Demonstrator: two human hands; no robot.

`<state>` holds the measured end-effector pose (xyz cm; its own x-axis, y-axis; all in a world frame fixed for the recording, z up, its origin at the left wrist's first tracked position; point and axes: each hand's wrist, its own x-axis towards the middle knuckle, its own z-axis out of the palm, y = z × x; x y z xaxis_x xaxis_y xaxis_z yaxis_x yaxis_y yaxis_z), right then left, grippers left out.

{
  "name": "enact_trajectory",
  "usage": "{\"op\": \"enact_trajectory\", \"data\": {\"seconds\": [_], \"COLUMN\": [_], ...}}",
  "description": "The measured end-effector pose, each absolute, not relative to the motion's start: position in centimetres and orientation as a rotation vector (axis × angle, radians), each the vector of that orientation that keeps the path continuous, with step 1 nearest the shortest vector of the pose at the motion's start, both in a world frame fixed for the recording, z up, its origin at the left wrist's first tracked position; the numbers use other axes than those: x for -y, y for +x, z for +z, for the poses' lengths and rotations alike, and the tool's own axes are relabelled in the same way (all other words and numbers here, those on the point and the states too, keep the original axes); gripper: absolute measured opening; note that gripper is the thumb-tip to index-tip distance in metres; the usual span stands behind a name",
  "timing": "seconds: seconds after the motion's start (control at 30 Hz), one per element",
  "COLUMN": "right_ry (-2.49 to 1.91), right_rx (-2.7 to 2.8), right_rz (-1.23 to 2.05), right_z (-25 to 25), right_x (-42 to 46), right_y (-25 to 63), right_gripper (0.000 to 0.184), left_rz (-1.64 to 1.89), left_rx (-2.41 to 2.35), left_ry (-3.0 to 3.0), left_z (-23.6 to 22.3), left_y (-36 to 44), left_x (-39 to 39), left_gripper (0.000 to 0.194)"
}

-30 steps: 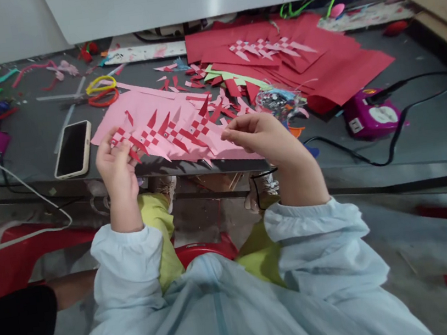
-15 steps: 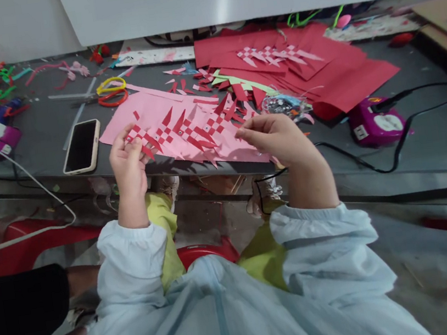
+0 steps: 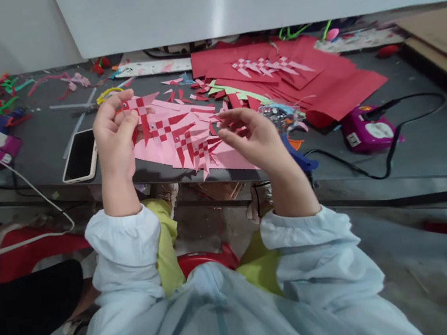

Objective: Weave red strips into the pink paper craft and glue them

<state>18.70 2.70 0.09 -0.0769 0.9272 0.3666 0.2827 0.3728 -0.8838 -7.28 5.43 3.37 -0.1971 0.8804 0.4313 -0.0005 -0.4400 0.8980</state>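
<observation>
Between the thumb and fingers of my left hand (image 3: 113,136) is a woven paper fish (image 3: 140,110), checked in red and pink with a small eye. My right hand (image 3: 258,137) hovers at the right end of the pink paper sheet (image 3: 155,156), its thumb and fingers apart with nothing seen between them. On the sheet lie more woven fish (image 3: 161,129), overlapping in a row between my hands. Loose red and pink paper scraps (image 3: 184,96) are strewn behind them.
A phone (image 3: 79,156) lies left of my left hand, with scissors (image 3: 107,95) behind it. Red paper sheets (image 3: 345,84) bear several woven fish. Purple power blocks (image 3: 370,133) with cords stand at both sides. Another person's leg (image 3: 28,317) is at lower left.
My left hand has lifted the fish up and turned it. My right hand has opened its fingers and moved slightly left. Fish on the sheet's right side have shifted. A blue object now shows beside my right wrist.
</observation>
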Motion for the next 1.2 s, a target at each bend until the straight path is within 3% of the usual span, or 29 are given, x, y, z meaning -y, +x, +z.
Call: {"op": "enact_trajectory", "data": {"seconds": [0.1, 0.2, 0.37, 0.53, 0.73, 1.03, 1.2], "right_ry": [-1.007, -0.971, -1.017, -1.228, -1.226, -1.302, -1.317], "right_rx": [1.619, 1.641, 1.650, 1.730, 1.776, 1.648, 1.691], "right_rz": [0.768, 0.884, 1.187, 1.148, 1.178, 1.209, 1.199], "right_z": [0.8, 1.5, 1.6, 1.7, 1.8, 1.1, 1.4], "right_x": [-2.6, -2.6, -2.8, -2.9, -2.7, -2.8, -2.6], "right_y": [16.8, 15.3, 13.7, 12.8, 12.8, 12.7, 12.3], "right_gripper": [0.056, 0.059, 0.054, 0.036, 0.051, 0.046, 0.047], "left_rz": [1.622, 1.583, 1.520, 1.484, 1.443, 1.154, 1.152], "left_rx": [-1.092, -1.076, -1.114, -1.075, -1.126, -1.074, -1.124], "left_ry": [1.430, 1.398, 1.179, 1.191, 1.156, 1.063, 1.177], "left_z": [4.2, 4.4, 3.7, 2.8, 2.2, 1.4, 0.6], "left_y": [-6.8, -6.1, -5.4, -5.5, -5.5, -5.8, -5.8], "left_x": [-5.7, -5.4, -4.9, -5.0, -4.7, -3.5, -3.1], "left_gripper": [0.033, 0.027, 0.023, 0.022, 0.028, 0.050, 0.044]}}
